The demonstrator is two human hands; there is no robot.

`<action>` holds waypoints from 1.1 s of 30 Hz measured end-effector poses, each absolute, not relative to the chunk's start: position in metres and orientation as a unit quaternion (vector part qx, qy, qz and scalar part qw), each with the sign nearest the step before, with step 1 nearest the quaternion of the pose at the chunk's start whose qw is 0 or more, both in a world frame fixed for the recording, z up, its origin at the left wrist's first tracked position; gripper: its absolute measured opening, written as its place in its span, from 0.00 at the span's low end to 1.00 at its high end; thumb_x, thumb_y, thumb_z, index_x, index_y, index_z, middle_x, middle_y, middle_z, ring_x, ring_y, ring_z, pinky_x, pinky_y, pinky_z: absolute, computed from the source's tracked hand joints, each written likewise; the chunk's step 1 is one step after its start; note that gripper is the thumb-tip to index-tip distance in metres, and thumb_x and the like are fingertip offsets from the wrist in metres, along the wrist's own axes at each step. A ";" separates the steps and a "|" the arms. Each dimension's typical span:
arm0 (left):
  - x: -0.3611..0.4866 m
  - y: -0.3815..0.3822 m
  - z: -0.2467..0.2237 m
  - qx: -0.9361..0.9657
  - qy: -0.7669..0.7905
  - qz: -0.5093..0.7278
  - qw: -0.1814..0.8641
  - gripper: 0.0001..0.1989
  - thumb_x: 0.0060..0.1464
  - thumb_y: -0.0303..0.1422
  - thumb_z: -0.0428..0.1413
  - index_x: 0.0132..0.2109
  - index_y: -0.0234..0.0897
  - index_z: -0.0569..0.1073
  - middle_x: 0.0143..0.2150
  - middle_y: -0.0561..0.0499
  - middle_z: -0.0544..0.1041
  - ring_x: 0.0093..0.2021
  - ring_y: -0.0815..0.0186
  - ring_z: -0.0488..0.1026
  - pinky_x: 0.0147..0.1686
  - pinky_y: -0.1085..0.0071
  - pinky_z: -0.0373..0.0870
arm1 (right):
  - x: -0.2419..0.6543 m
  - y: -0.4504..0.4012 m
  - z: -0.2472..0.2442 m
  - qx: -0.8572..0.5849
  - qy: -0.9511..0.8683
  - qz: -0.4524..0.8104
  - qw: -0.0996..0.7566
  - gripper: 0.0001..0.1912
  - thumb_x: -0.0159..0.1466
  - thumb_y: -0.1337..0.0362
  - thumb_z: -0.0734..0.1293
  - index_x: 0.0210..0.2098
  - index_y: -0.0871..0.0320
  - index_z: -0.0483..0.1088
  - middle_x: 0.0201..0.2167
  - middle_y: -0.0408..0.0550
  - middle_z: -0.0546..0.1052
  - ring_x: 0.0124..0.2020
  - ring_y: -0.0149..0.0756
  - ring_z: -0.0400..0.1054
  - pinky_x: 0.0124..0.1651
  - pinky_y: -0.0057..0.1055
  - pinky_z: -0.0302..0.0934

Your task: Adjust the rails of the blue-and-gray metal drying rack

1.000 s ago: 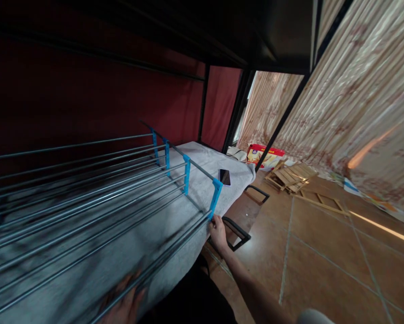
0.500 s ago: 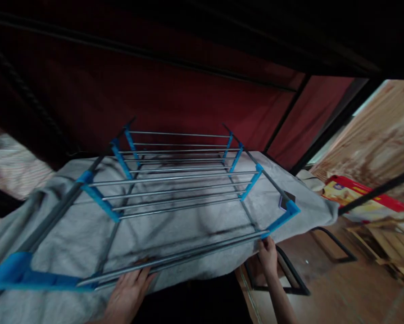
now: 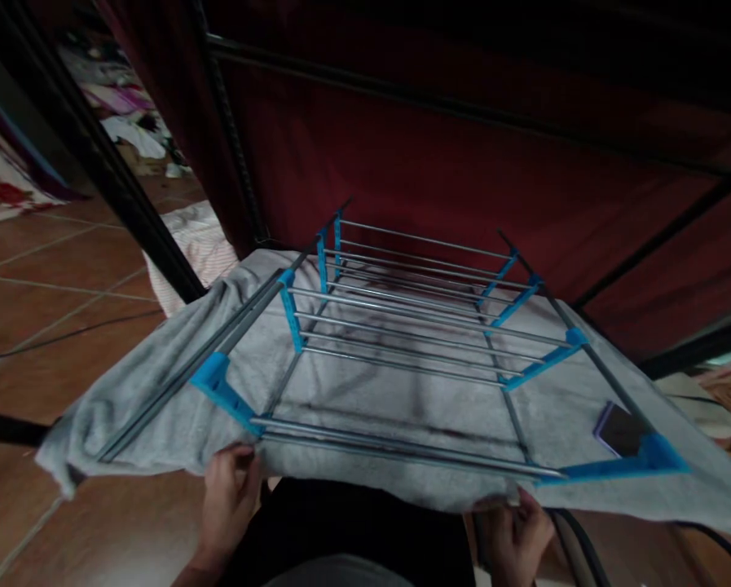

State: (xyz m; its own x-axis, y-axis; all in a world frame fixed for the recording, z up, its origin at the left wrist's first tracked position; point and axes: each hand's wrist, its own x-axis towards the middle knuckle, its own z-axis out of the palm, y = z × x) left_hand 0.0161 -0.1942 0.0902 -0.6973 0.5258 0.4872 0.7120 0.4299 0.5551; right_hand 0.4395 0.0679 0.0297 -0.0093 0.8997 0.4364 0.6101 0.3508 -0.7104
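- Your left hand (image 3: 227,497) has moved toward the blue-jointed metal rack's (image 3: 432,315) near-left corner.
- Right hand (image 3: 517,534) apart, by the grey plush blanket (image 3: 389,399) (both grips unclear).
- Rack on blanket; steadying calls for both ends.

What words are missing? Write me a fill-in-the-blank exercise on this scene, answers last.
The rack has corner brackets coloured ____.
The blanket under it is ____.
Of the left hand and right hand, the ____ is nearer the phone.

Missing words: blue; grey; right.
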 end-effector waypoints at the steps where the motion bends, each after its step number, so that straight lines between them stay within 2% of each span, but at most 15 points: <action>1: 0.010 -0.192 0.091 -0.336 -0.844 -0.404 0.106 0.16 0.61 0.44 0.50 0.48 0.36 0.67 0.43 0.43 0.71 0.42 0.56 0.73 0.43 0.57 0.74 | 0.430 0.061 0.031 -0.528 -0.713 0.131 0.442 0.22 0.63 0.49 0.61 0.54 0.47 0.66 0.46 0.63 0.73 0.49 0.64 0.68 0.50 0.62 0.61; 3: -0.002 -0.187 0.093 -0.316 -0.848 -0.419 0.071 0.19 0.60 0.45 0.50 0.51 0.35 0.66 0.45 0.42 0.71 0.44 0.54 0.73 0.46 0.55 0.74 | 0.406 0.049 0.035 -0.475 -0.769 0.090 0.419 0.18 0.66 0.52 0.59 0.53 0.47 0.68 0.49 0.62 0.73 0.52 0.61 0.67 0.51 0.61 0.62; 5: -0.013 -0.181 0.095 -0.337 -0.847 -0.410 0.033 0.18 0.59 0.45 0.49 0.48 0.37 0.68 0.44 0.43 0.73 0.46 0.53 0.73 0.49 0.53 0.73 | 0.378 0.040 0.043 -0.414 -0.824 0.088 0.377 0.18 0.69 0.57 0.57 0.55 0.49 0.68 0.51 0.60 0.72 0.53 0.57 0.67 0.53 0.59 0.62; 8: -0.021 -0.178 0.099 -0.364 -0.835 -0.413 -0.016 0.16 0.59 0.43 0.49 0.47 0.38 0.70 0.45 0.45 0.75 0.47 0.56 0.73 0.51 0.55 0.72 | 0.338 0.035 0.055 -0.340 -0.884 0.084 0.310 0.19 0.70 0.63 0.56 0.57 0.51 0.68 0.52 0.58 0.73 0.54 0.52 0.67 0.56 0.56 0.60; 12: -0.023 -0.179 0.102 -0.365 -0.830 -0.419 -0.059 0.19 0.58 0.43 0.51 0.50 0.37 0.70 0.49 0.43 0.74 0.49 0.57 0.73 0.52 0.58 0.73 | 0.304 0.040 0.064 -0.279 -0.928 0.094 0.229 0.24 0.69 0.71 0.55 0.59 0.48 0.68 0.54 0.53 0.75 0.56 0.47 0.67 0.59 0.53 0.58; 14: -0.024 -0.178 0.103 -0.363 -0.829 -0.419 -0.068 0.20 0.57 0.45 0.51 0.50 0.37 0.71 0.50 0.43 0.74 0.51 0.56 0.73 0.53 0.58 0.72 | 0.299 0.044 0.066 -0.279 -0.929 0.097 0.224 0.22 0.69 0.71 0.56 0.57 0.47 0.70 0.53 0.51 0.76 0.56 0.47 0.68 0.59 0.50 0.59; 18: -0.024 -0.173 0.103 -0.350 -0.835 -0.420 -0.063 0.20 0.57 0.48 0.51 0.46 0.37 0.72 0.48 0.43 0.75 0.53 0.52 0.72 0.58 0.53 0.69 | 0.301 0.047 0.067 -0.287 -0.925 0.079 0.237 0.14 0.71 0.62 0.60 0.49 0.48 0.75 0.49 0.50 0.78 0.52 0.46 0.70 0.56 0.44 0.61; 24: -0.024 -0.168 0.100 -0.337 -0.829 -0.443 -0.048 0.19 0.55 0.48 0.51 0.43 0.38 0.73 0.48 0.42 0.76 0.51 0.51 0.73 0.57 0.51 0.70 | 0.303 0.045 0.073 -0.266 -0.925 0.050 0.266 0.17 0.73 0.58 0.57 0.47 0.52 0.77 0.44 0.50 0.80 0.48 0.42 0.73 0.52 0.39 0.62; 33: -0.023 -0.164 0.100 -0.339 -0.829 -0.442 -0.042 0.19 0.55 0.48 0.51 0.42 0.37 0.73 0.45 0.41 0.76 0.49 0.50 0.73 0.55 0.50 0.70 | 0.302 0.045 0.080 -0.275 -0.928 0.063 0.243 0.18 0.73 0.60 0.56 0.47 0.52 0.77 0.46 0.49 0.80 0.50 0.42 0.72 0.53 0.38 0.61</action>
State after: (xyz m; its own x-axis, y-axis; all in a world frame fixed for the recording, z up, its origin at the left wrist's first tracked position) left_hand -0.0232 -0.1644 0.1005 -0.7660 0.6001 0.2305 0.5261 0.3793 0.7612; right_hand 0.3022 0.0445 0.0797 -0.7314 0.5403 0.4161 0.4796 0.8413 -0.2494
